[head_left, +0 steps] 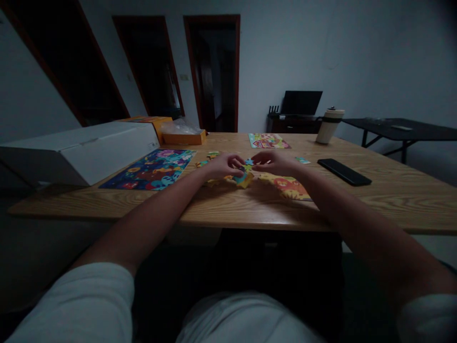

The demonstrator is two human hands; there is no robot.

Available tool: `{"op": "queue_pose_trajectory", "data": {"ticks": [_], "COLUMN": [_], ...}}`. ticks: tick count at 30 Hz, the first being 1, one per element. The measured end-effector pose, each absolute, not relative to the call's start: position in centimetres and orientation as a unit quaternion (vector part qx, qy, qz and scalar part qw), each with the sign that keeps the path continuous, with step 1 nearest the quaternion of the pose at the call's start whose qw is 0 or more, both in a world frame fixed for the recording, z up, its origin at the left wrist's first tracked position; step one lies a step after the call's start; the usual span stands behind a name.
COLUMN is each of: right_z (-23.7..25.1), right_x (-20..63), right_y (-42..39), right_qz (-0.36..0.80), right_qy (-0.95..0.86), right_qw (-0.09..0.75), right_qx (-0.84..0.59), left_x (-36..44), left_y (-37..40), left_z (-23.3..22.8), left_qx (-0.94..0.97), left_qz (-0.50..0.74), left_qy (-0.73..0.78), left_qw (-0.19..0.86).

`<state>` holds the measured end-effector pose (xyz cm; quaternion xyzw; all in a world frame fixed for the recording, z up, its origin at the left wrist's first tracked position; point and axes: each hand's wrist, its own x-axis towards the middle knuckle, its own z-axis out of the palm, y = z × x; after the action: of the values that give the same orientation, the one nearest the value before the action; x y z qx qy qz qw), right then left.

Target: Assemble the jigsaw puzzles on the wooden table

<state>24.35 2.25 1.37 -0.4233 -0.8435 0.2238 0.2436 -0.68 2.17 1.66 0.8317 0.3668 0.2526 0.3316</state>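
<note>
Pieces of a brightly coloured jigsaw lay at the middle of the frame, where the person's two bare hands met over the pale wood-grained desk (250, 212). The left hand (226, 166) had its grip curled narrow, and the right hand (273, 162) had its grip narrow too, fingertips facing across a small blue puzzle piece (249, 162) and a small yellow-green puzzle piece (247, 168). In that dimness I could not tell which hand, if either, held them.

Just below lay a blue-and-yellow puzzle cluster (244, 181); the yellow-and-orange picture puzzle (287, 186) sat right of centre, partly hidden by the right forearm. A dark blue illustrated sheet (153, 169) lay left of centre, next to a long white cardboard box (107, 147). Beyond stood an open orange box (183, 138) with clear plastic in it. Right of centre lay a flat black phone (342, 171), with a cream tumbler with a dark band (329, 126) above it.
</note>
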Motion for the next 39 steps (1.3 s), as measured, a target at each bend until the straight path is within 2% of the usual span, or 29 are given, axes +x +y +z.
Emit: {"op": "queue_pose_trajectory", "data": {"ticks": [2, 4, 7, 10, 13, 19, 27, 34, 39], "right_z": [1.9, 1.9, 0.9, -0.4, -1.1, -1.4, -1.3, -0.7, -0.2], "right_x": [21.9, 20.4, 20.2, 21.3, 22.3, 22.1, 21.6, 21.3, 21.3], "right_y": [1.7, 1.5, 1.9, 2.5, 3.0, 3.2, 2.6, 1.5, 1.2], "right_qz": [0.288, 0.31, 0.307, 0.288, 0.272, 0.28, 0.288, 0.314, 0.281], "right_qy": [-0.851, -0.847, -0.829, -0.81, -0.796, -0.764, -0.783, -0.762, -0.761], "right_qw": [0.222, 0.216, 0.245, 0.275, 0.291, 0.333, 0.325, 0.299, 0.263], "right_qx": [-0.38, -0.374, -0.399, -0.43, -0.456, -0.476, -0.446, -0.481, -0.523], "left_x": [-1.0, -1.8, -3.5, -4.9, -5.0, -3.3, -3.3, -4.0, -3.7], "left_y": [2.1, 2.1, 2.4, 2.6, 2.3, 0.9, -0.3, 0.6, 0.5], "left_z": [1.8, 1.9, 2.1, 2.0, 1.8, 1.7, 2.7, 2.1, 1.9], "left_qx": [0.817, 0.814, 0.84, 0.875, 0.892, 0.908, 0.892, 0.907, 0.907], "left_qz": [0.274, 0.295, 0.284, 0.164, 0.057, 0.046, 0.05, 0.035, 0.024], "left_qy": [0.347, 0.345, 0.394, 0.441, 0.442, 0.402, 0.411, 0.37, 0.39], "left_qw": [0.369, 0.363, 0.244, 0.109, 0.069, 0.106, 0.183, 0.199, 0.159]}}
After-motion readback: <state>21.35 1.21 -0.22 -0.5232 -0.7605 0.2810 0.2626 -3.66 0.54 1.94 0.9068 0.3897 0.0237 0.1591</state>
